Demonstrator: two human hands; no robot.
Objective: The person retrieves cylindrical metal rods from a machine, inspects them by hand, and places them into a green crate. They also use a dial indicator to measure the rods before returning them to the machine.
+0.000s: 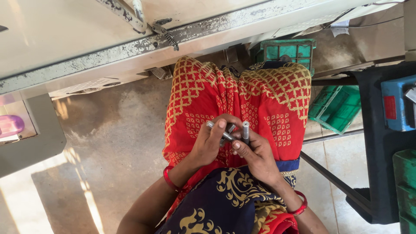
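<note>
Over red-clad lap (264,104): left hand (208,145) pinching one metal pin (219,131); right hand (258,156), fingers curled, gripping upright pin (245,131), possibly another between.

Both hands meet over the lap: left hand (210,145) beside right hand (256,155), metal pins (245,130) between them. Crates (336,107) lie right; machine table (130,39) ahead.

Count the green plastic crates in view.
3, possibly more out of frame. One crate lies past the knees, a second tilted on the floor at right, a third cut by the right edge.
</note>
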